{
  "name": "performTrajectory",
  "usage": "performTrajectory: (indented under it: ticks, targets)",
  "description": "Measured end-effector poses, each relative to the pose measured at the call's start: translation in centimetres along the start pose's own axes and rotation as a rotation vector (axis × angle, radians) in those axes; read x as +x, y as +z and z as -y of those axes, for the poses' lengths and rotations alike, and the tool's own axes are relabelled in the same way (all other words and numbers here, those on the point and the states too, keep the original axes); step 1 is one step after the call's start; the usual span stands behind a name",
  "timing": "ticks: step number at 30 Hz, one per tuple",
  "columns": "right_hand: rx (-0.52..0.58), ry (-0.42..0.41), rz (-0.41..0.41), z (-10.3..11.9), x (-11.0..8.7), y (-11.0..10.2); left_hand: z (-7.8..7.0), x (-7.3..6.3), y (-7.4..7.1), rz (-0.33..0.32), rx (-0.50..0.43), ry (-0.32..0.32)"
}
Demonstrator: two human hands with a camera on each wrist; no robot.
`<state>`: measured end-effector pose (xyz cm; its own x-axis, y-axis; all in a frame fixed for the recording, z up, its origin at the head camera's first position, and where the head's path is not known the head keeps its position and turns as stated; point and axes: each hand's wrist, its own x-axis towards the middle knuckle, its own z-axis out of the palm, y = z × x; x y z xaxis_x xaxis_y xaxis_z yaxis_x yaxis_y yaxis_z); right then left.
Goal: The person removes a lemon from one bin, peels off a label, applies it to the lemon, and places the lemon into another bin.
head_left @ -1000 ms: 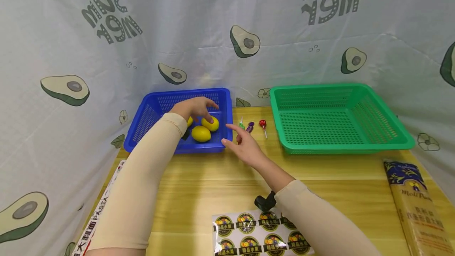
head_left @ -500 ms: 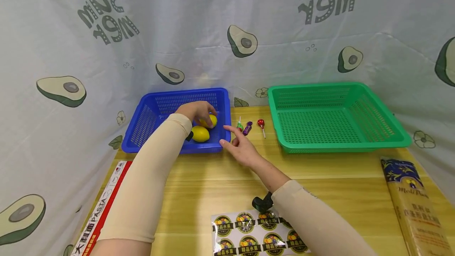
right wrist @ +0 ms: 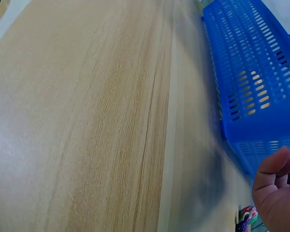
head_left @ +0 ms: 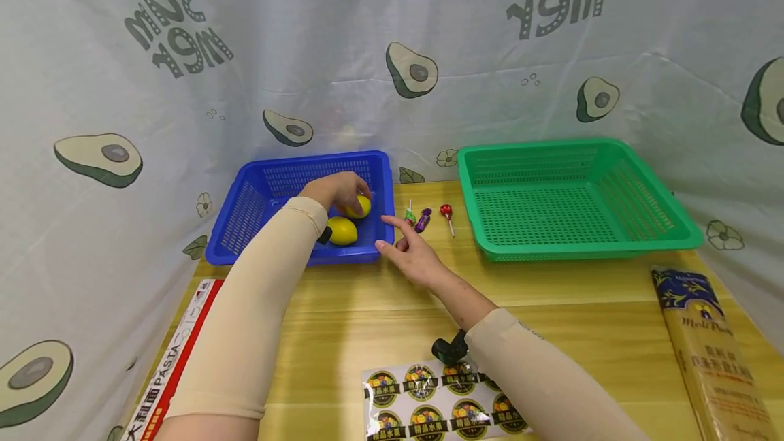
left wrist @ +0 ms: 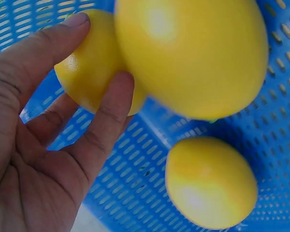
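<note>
Inside the blue basket, my left hand grips a lemon between thumb and fingers. The left wrist view shows this lemon from close by, with two more lemons beside it: a large-looking one and a lower one. From the head, one of those lemons shows in front of the hand; the other is hidden by the arm. At the basket's right front corner is my right hand, its thumb and forefinger stretched toward the rim and nothing held in it.
Right of the basket lie a green lollipop, a purple-wrapped candy and a red lollipop. A green basket stands at right. Pasta packs flank the table; a sticker sheet lies at the front.
My left hand has come down onto the lemon and closed its fingers round it. The right hand has stayed by the basket's corner. The whole view has shifted slightly.
</note>
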<state>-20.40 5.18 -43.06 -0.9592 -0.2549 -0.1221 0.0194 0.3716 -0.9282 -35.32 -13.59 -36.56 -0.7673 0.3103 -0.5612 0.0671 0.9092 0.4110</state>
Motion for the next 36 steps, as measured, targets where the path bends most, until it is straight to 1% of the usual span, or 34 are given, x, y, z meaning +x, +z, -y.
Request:
performTrajectory:
  ticks: [2, 5, 7, 10, 13, 16, 18, 21, 23, 25, 28, 30, 32, 34, 36]
  targets:
    - [0.004, 0.003, 0.002, 0.0, 0.0, 0.1, 0.0, -0.5, -0.4, -0.011, 0.020, 0.027]
    - [0.010, 0.008, 0.007, 0.0, 0.0, 0.2, -0.2, -1.7, -1.2, -0.031, 0.035, 0.071]
    - [0.014, 0.007, 0.016, 0.0, 0.0, 0.2, -0.3, -2.8, -1.8, -0.044, 0.052, 0.100]
    - [0.013, 0.005, 0.028, 0.0, 0.1, 0.2, -0.6, -4.6, -2.4, -0.074, 0.050, 0.130]
    - [0.016, 0.004, 0.031, -0.1, 0.0, 0.1, -1.1, -6.5, -2.5, -0.143, 0.083, 0.184]
    - [0.017, 0.004, 0.034, -0.1, 0.0, -0.1, -1.5, -8.5, -1.7, -0.250, 0.145, 0.233]
    - [0.012, 0.005, 0.040, 0.0, 0.0, -0.2, -1.5, -10.1, -0.8, -0.335, 0.169, 0.257]
    - [0.003, 0.010, 0.048, 0.1, 0.0, -0.2, -1.1, -12.6, 1.0, -0.451, 0.136, 0.302]
    - [-0.001, 0.019, 0.048, 0.1, -0.1, -0.2, -0.8, -14.4, 2.7, -0.520, 0.091, 0.337]
    - [-0.005, 0.023, 0.047, 0.1, -0.1, -0.2, -0.5, -16.3, 4.7, -0.582, 0.055, 0.389]
    - [-0.008, 0.018, 0.052, 0.1, -0.1, -0.3, -0.3, -18.7, 7.9, -0.644, 0.016, 0.460]
    - [-0.002, 0.006, 0.058, 0.1, 0.0, -0.5, -0.2, -19.7, 9.9, -0.654, 0.001, 0.502]
    - [0.008, -0.008, 0.064, 0.2, 0.1, -0.8, -0.1, -20.1, 11.6, -0.627, -0.022, 0.523]
    - [0.035, -0.023, 0.063, 0.1, 0.1, -1.2, -0.2, -20.0, 13.2, -0.580, -0.039, 0.521]
    - [0.070, -0.040, 0.057, 0.0, -0.2, -1.8, -0.3, -19.7, 14.6, -0.537, -0.041, 0.516]
